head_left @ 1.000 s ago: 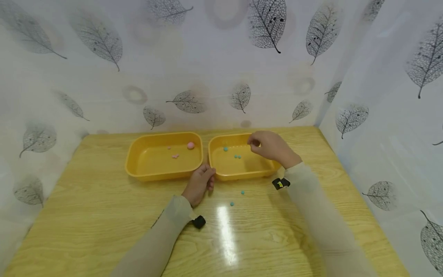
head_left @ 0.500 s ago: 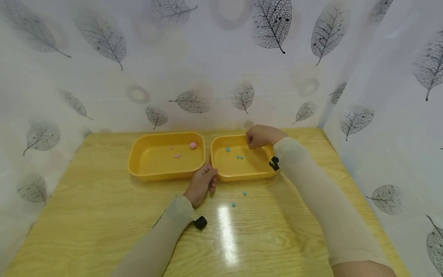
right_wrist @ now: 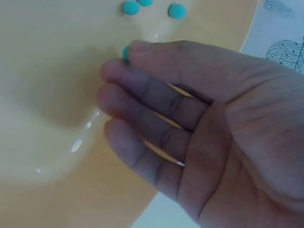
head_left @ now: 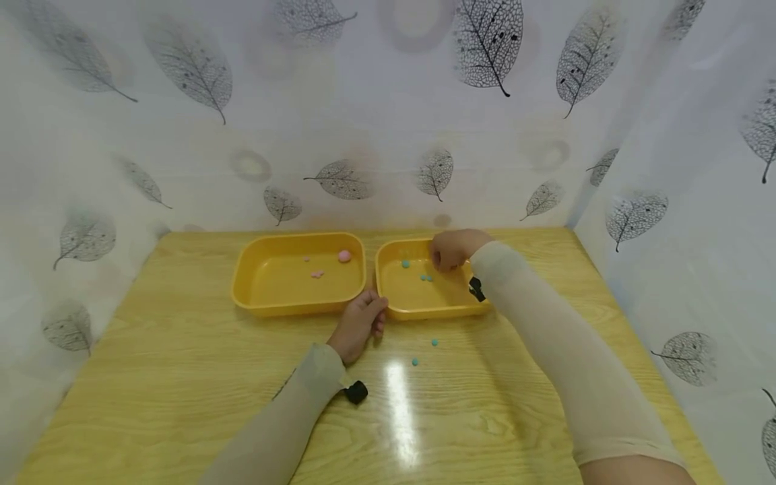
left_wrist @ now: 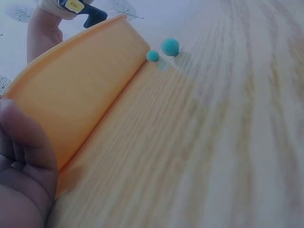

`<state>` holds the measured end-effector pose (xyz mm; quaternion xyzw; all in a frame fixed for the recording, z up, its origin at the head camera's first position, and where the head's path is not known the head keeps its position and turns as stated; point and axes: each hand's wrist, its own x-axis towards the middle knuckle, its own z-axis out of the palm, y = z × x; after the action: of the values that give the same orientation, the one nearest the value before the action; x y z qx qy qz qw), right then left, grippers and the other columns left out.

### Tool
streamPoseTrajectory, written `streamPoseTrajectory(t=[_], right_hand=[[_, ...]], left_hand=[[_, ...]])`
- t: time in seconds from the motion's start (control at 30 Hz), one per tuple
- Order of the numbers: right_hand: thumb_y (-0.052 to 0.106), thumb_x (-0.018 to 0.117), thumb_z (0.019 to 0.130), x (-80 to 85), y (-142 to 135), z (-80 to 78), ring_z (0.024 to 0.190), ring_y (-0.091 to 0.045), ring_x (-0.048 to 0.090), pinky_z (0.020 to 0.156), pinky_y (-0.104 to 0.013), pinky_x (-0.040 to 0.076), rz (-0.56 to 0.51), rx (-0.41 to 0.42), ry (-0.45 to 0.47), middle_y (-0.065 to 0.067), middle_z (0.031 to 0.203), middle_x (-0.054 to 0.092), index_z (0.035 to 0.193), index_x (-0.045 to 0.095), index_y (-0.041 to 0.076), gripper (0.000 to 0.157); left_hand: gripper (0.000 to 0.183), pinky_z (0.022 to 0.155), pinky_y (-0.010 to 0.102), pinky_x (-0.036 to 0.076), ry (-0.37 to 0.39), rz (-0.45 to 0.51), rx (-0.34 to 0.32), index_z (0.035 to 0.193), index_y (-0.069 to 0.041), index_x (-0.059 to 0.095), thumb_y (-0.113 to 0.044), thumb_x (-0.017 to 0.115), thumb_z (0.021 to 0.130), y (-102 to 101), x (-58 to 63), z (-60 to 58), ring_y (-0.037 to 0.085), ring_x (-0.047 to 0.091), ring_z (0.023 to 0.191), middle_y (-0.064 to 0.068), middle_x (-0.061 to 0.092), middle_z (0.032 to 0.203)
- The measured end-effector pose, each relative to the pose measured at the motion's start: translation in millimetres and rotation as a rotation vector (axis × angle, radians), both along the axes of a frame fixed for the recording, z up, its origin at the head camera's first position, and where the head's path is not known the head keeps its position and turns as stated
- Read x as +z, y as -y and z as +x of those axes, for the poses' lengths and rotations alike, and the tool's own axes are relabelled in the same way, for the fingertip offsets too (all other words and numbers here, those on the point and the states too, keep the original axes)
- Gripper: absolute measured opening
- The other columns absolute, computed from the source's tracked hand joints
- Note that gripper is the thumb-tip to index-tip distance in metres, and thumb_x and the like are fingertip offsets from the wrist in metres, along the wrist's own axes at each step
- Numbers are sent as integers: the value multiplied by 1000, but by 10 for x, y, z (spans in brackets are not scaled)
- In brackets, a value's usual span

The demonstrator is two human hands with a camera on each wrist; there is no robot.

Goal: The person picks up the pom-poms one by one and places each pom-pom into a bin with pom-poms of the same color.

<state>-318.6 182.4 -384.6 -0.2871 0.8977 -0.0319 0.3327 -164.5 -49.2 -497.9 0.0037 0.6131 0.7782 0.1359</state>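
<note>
My left hand holds the near-left corner of the right yellow tray. In the left wrist view the thumb lies against the tray's rim. My right hand reaches down into the same tray at its back. Its thumb and index fingertips pinch a small teal ball, mostly hidden by the thumb in the right wrist view. Three more teal balls lie on the tray floor toward the left.
The left yellow tray contains one larger pink ball and several small pink pieces. Two teal balls lie on the wooden table in front of the right tray. A leaf-patterned curtain closes the back and sides.
My right hand has gone from over the tray's right side to its back, then down inside it. The left hand stays at the tray's corner. The head view has shifted slightly.
</note>
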Motion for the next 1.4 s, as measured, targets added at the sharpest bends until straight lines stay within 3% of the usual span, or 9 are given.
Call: streamPoseTrajectory(t=[0.1,0.23,0.37,0.53,0.77,0.93,1.1,1.23,1.4], right_hand=[[-4,55,88,-35,10,21,57,-11,30,56,-27,28,-12,39,-36,5,64,42,65,53,19,32],[2,59,94,-28,19,97,71,-13,47,67,-28,42,-50,59,-69,0,85,60,90,70,14,17],[0,57,95,1,-5,188,87,-19,57,83,-35,51,-108,62,-104,-7,104,68,106,72,6,20],[8,57,102,52,-69,385,96,-21,61,94,-42,53,-229,29,-179,-8,114,70,119,71,4,22],[13,64,100,44,-176,901,84,-16,64,81,-39,56,-389,-33,-518,0,100,73,107,74,11,12],[7,70,95,-11,-243,1218,80,-14,64,75,-34,55,-530,-19,-653,3,91,71,97,74,13,7],[8,73,94,-67,-205,1457,78,-12,64,71,-30,55,-552,38,-679,4,90,71,98,74,12,6],[9,73,92,-119,-118,1561,76,-7,61,68,-26,53,-534,77,-676,9,88,69,95,74,15,7],[9,75,91,-204,2,1645,69,-4,52,63,-23,47,-472,150,-581,11,81,61,90,69,18,10]], left_hand=[[24,54,24,44,5,3,0,84,-9,50,-16,57,107,-3,2,3,14,49,61,4,54,76],[23,54,24,44,8,7,3,84,-9,50,-15,57,106,-3,11,2,14,49,61,4,53,76],[23,54,24,44,11,0,2,85,-9,50,-16,57,106,-1,-1,-8,14,49,61,4,54,77],[23,54,24,44,19,-12,5,85,-9,50,-16,57,106,3,-11,-5,15,49,61,4,54,77],[23,54,24,45,-10,-11,-16,85,-9,51,-17,58,106,-2,-25,-4,13,49,61,3,54,76],[23,54,24,45,-7,-9,-20,85,-10,51,-17,58,106,-5,-38,-1,13,50,61,3,54,77],[23,55,24,45,-2,-20,-11,85,-9,51,-17,57,106,10,-34,8,14,50,61,4,53,78],[23,54,24,45,-17,-22,-1,85,-9,50,-17,56,106,23,-11,11,14,49,61,4,53,78],[23,54,25,45,-22,-32,-7,85,-9,51,-17,56,106,5,-9,-9,14,49,61,4,54,77]])
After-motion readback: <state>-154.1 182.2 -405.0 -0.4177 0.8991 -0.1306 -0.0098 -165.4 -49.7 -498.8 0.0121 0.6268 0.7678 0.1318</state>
